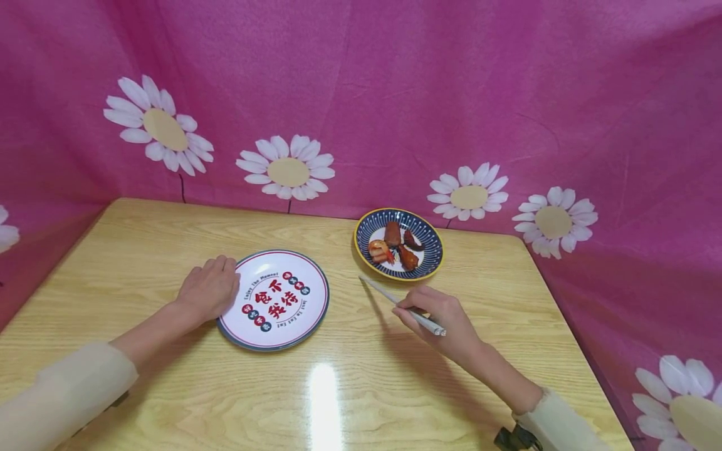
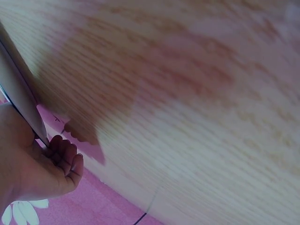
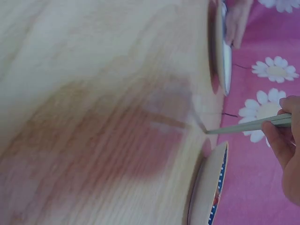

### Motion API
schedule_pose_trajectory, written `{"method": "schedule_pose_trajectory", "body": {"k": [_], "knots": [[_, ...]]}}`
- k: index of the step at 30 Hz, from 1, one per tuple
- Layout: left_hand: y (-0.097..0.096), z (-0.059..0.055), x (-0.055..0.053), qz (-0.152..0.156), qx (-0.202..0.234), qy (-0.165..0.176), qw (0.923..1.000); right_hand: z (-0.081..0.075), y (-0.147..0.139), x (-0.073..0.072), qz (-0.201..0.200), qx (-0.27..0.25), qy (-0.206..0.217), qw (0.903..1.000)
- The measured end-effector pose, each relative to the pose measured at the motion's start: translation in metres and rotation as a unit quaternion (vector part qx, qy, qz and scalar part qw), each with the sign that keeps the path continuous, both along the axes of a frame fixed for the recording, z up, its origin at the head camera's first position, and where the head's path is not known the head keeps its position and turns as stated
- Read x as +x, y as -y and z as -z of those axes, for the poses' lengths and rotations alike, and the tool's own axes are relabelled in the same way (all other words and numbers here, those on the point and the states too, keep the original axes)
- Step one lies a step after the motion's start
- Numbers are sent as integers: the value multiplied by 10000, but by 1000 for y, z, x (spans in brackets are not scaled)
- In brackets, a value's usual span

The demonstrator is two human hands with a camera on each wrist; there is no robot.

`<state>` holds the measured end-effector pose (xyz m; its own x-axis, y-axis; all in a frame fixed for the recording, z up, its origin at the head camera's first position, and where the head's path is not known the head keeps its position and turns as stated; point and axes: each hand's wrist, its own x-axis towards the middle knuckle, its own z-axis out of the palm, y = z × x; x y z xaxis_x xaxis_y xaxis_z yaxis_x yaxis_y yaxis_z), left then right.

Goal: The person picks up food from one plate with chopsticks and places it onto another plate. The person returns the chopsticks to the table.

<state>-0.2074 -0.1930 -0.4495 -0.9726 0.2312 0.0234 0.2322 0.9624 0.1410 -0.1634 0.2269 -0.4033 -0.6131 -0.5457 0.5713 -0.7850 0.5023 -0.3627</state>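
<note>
A white plate [image 1: 307, 294] with a dark blue rim and red characters lies left of centre in the head view. My left hand [image 1: 210, 289] grips its left edge, and in the left wrist view the fingers [image 2: 65, 157] curl at the rim. My right hand [image 1: 445, 319] holds a pair of pale chopsticks [image 1: 389, 295], tips close together and pointing left, above the table. Beyond the tips stands a blue patterned dish [image 1: 433, 244] with a yellow rim. In it lie a shrimp [image 1: 379, 250] and several brown food pieces [image 1: 392, 233].
The light wooden table [image 1: 361, 388] carries both dishes. A pink cloth [image 1: 383, 113] printed with white daisies hangs behind it and at both sides. The blue dish sits near the table's back edge.
</note>
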Motion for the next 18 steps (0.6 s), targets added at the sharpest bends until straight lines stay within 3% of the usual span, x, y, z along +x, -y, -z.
{"method": "schedule_pose_trajectory", "body": {"k": [9,18], "knots": [[0,0,-1,-24,-60,61,10000,16,8,13,-448,843,-678,9931],[-1,-2,-1,-32,-72,128,9999,23,7,16,-938,1788,-1188,9722]]}}
